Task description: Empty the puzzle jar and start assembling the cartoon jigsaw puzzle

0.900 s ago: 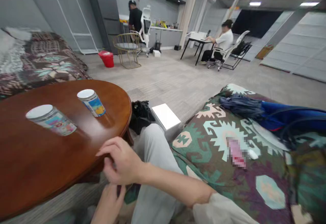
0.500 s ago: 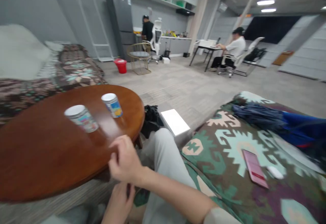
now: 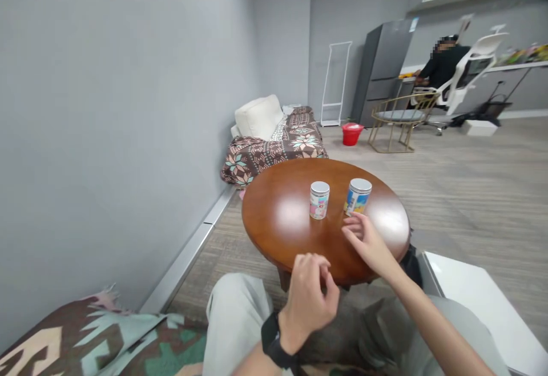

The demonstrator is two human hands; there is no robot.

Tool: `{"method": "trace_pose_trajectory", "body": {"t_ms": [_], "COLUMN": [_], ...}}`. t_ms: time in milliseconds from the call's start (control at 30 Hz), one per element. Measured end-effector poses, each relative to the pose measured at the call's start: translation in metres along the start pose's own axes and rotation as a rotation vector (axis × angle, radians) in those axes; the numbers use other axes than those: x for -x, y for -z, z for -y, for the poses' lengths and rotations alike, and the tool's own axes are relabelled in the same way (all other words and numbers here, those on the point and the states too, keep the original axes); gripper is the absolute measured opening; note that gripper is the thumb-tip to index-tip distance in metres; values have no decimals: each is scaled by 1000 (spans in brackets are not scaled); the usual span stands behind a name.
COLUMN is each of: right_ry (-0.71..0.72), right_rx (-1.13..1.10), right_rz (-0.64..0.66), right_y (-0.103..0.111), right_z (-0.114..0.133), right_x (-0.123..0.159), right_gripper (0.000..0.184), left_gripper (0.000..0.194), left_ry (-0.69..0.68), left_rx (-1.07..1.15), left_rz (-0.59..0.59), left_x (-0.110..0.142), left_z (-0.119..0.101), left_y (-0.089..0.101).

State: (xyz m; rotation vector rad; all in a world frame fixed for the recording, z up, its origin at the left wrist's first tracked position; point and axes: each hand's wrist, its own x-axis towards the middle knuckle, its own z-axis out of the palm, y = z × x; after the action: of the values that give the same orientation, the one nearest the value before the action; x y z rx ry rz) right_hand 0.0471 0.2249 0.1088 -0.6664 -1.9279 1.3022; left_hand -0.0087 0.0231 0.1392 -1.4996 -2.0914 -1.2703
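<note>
With the blue-labelled can just beyond its loosely wide grip, the right hand is hovering suitably low, while the left hand is hanging narrowly parted.

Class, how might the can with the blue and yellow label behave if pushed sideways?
The can stands upright and looks taller than wide, so a push near its lid might tip it. Pushed low, it may slide, since the table looks glossy. Its round sides suggest it could roll once toppled.
</note>
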Motion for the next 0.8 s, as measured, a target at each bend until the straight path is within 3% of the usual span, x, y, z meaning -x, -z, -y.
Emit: {"method": "trace_pose_trajectory", "body": {"t_ms": [67,200,267,400,533,600,700,800], "right_ry": [-39,38,69,49,43,79,129,156], "right_rx": [-80,-214,-248,-158,-249,-242,-95,71], "right_rz": [88,142,144,65,-29,10,71,5], "right_y": [-18,-59,-76,-100,-114,-116,-115,-110], "right_z": [4,12,14,9,5,7,18,33], "right_x": [-28,-82,-106,-146,-158,-152,-136,-122], "right_gripper": [64,69,67,48,46,47,46,58], "left_gripper": [23,35,36,36,28,30,22,27], "left_ry": [158,252,282,382,381,395,402,387], "left_rx": [-123,-358,-366,-263,-240,-210,-218,-182], "left_rz": [14,242,347,390,288,213,201,209], "left_x": [-38,-110,-140,-182,-190,-183,-175,-174], "left_z": [16,59,79,105,119,123,126,130], "left_y": [2,-8,-17,-36,-53,-58,-58,-56]}}
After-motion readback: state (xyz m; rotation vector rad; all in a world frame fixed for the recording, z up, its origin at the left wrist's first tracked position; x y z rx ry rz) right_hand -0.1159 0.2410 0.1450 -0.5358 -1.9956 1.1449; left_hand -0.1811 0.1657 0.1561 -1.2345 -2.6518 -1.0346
